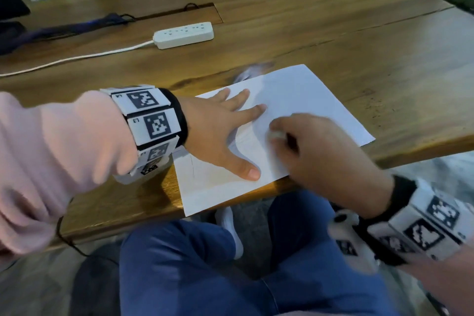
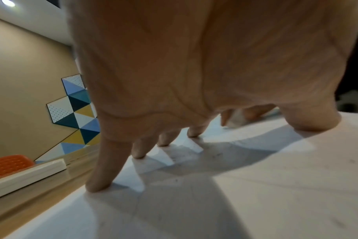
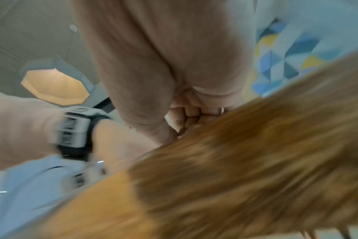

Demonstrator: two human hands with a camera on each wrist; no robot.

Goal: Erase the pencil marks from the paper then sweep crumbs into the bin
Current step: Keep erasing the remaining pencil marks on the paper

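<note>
The paper (image 1: 295,100) lies skewed at the near edge of the bench (image 1: 333,20), its long axis running from the near-left corner away to the right, one corner hanging over the edge. The left hand (image 1: 218,131) presses it flat, fingers spread straight. Just right of that thumb, the right hand (image 1: 307,146) pinches a white eraser (image 1: 278,134) against the sheet. Faint pencil lines (image 1: 192,167) remain on the near-left part, beside the left wrist; no bin shows.
</note>
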